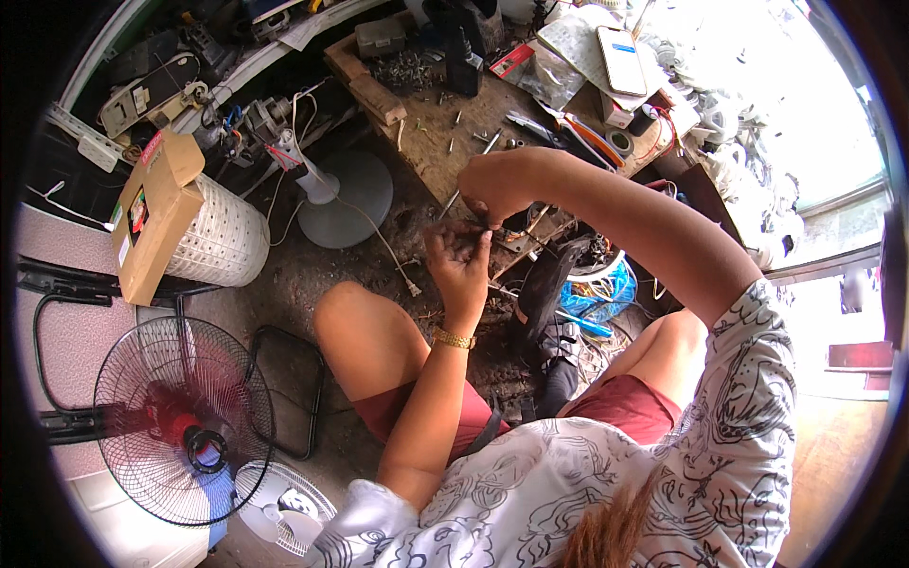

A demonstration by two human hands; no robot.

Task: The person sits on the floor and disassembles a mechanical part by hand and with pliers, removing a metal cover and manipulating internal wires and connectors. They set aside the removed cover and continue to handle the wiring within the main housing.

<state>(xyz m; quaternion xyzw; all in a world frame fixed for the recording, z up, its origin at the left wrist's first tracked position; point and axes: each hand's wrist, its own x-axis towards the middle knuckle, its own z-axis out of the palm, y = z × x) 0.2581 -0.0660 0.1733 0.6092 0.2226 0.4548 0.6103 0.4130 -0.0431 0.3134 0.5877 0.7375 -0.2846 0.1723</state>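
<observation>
While both hands meet above the dirt floor, a small dark part (471, 230), too small to identify, is pinched between them: the left hand (459, 265) cups it from below, the right hand (492, 189) closes on it from above. A wooden workbench (445, 151) stands just beyond; a grey fan base (346, 197) lies left.

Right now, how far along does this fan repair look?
Done: a fan motor on its pedestal stand already sits stripped of guard and blades. In hand: the left hand and right hand pinch a small dark part, too small to identify. Left: screws lie loose on the wooden bench; nothing looks reassembled.
</observation>
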